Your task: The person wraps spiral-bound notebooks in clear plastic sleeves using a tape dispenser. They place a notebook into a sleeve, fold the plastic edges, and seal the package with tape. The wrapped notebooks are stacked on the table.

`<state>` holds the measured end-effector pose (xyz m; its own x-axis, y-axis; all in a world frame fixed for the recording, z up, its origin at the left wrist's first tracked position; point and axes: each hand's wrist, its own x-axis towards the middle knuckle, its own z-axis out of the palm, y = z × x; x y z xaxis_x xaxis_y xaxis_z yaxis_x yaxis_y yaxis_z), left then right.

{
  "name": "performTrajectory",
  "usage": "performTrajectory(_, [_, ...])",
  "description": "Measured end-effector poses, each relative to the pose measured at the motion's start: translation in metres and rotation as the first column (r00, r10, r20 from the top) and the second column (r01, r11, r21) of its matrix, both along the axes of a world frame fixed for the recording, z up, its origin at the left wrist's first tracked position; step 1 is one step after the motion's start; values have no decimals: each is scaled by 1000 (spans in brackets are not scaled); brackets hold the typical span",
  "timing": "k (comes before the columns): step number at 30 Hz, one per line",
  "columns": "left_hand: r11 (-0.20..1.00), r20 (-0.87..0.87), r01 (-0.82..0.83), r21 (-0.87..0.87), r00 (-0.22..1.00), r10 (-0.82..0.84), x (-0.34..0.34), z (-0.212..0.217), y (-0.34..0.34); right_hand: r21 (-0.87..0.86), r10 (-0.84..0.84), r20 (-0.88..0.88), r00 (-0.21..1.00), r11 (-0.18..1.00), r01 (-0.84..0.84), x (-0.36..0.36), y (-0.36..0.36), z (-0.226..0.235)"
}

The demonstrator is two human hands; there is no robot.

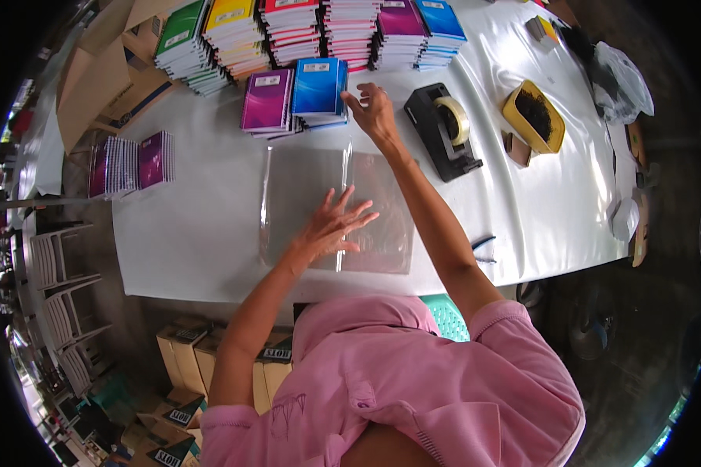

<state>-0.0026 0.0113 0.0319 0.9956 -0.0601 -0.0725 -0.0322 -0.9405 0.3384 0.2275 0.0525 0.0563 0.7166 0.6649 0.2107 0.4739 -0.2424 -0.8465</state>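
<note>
My left hand is spread, fingers apart, over clear plastic sheets or bags laid flat on the table in front of me. My right arm reaches forward, and my right hand is at the right edge of a short stack of blue notebooks. Its fingers are loosely bent and parted, with a fingertip at or against the blue cover and nothing visibly held. Left of the blue stack sits a short stack of purple notebooks.
Tall notebook stacks line the far side. Purple notebooks lie at left, by a cardboard box. To the right are a black tape dispenser, a yellow tub of dark bits and a small cutting tool.
</note>
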Motion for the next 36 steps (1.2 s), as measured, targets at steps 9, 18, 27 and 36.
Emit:
performTrajectory(9, [998, 50, 42, -48, 998, -40, -5, -22, -5, 22, -99, 255, 962, 995, 96, 17, -42, 17])
performTrajectory(18, [993, 24, 46, -112, 999, -43, 2, -18, -6, -233, -403, 195, 894, 867, 441, 59, -212, -17])
performTrajectory(27, [986, -25, -42, -162, 999, 39, -3, -2, -18, -356, -430, 163, 888, 814, 460, 36, -188, 2])
performTrajectory(36, [979, 169, -182, 91, 972, 165, 21, -10, -64, -412, -455, 176, 873, 771, 485, 41, -169, 37])
